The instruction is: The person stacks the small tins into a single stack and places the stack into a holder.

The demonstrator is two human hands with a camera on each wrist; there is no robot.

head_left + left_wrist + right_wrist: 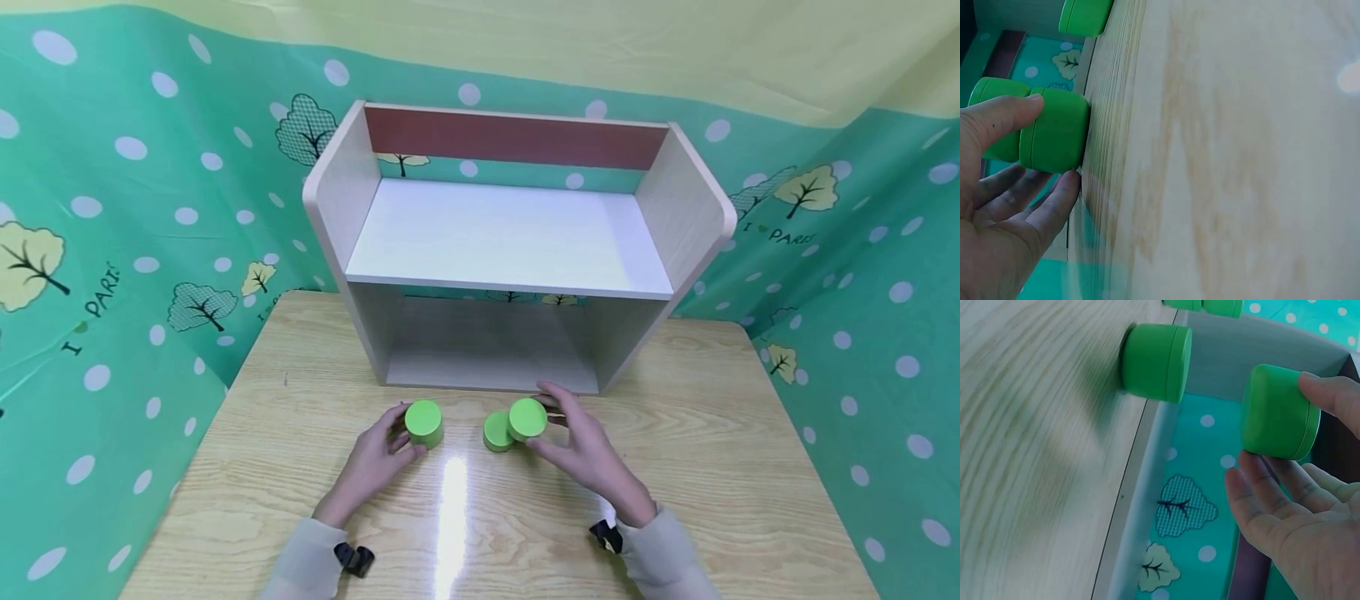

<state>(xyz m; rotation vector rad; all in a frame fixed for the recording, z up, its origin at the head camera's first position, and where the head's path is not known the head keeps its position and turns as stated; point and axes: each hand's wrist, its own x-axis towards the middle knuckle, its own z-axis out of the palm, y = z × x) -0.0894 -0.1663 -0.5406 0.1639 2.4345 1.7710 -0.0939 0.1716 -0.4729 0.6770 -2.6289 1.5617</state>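
The person's right grip [581, 443] is closed about a green jar, the held jar [1275, 412], its thumb on one side and fingertips on the other. This jar is raised clear of the desk [247, 467] and slightly tilted. The left grip [372, 460] is around a stack of two more green jars: its thumb lies across the seam, with the tip on the lower jar [1057, 137], and the fingers reach to that jar's far side. The upper jar [423, 415] sits on top of it.

Between the hands, nearer the right one, the single jar [497, 432] stands upright on the desk. From the head view the held jar overlaps its edge, but the right wrist view shows a gap between the two.

Beyond the jars stands a pale two-level shelf [510, 237] with a red-brown back rail [517, 137]. Behind and at both sides hangs a green curtain [862, 283] with pale dots and printed trees.
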